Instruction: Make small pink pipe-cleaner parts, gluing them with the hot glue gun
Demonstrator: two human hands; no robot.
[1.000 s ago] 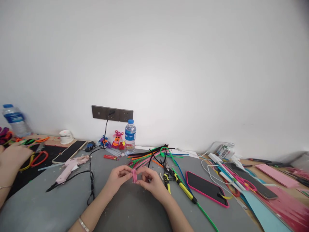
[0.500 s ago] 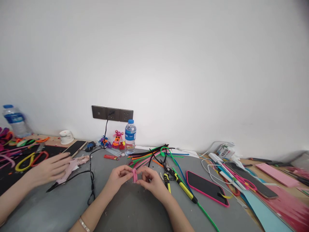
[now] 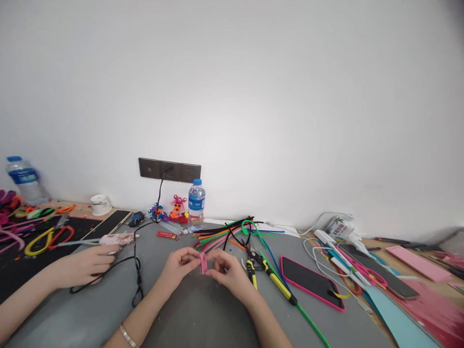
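Note:
Between my two hands, above the grey table mat (image 3: 195, 319), is a small folded bundle of pink pipe cleaner (image 3: 203, 263). My left hand (image 3: 180, 267) pinches its left side between thumb and fingers. From the right, my right hand (image 3: 226, 270) closes thumb and forefinger on the other side. Just behind my hands lies a pile of coloured pipe cleaners (image 3: 213, 239) in black, green, orange and pink. Yellow-and-black pliers (image 3: 277, 280) rest to the right of my right hand, their jaws pointing at the pile.
A co-worker's hand (image 3: 85, 266) rests at left by a hot glue gun (image 3: 115, 239) and black cable (image 3: 137, 270). A water bottle (image 3: 196, 205) stands behind, beside small pipe-cleaner figures (image 3: 177, 208). At right lie a pink-cased phone (image 3: 311, 282) and pink scissors (image 3: 375, 277).
The co-worker's hand has come down and right, onto the table by the glue gun. My hands keep the pink pipe cleaner in nearly the same place.

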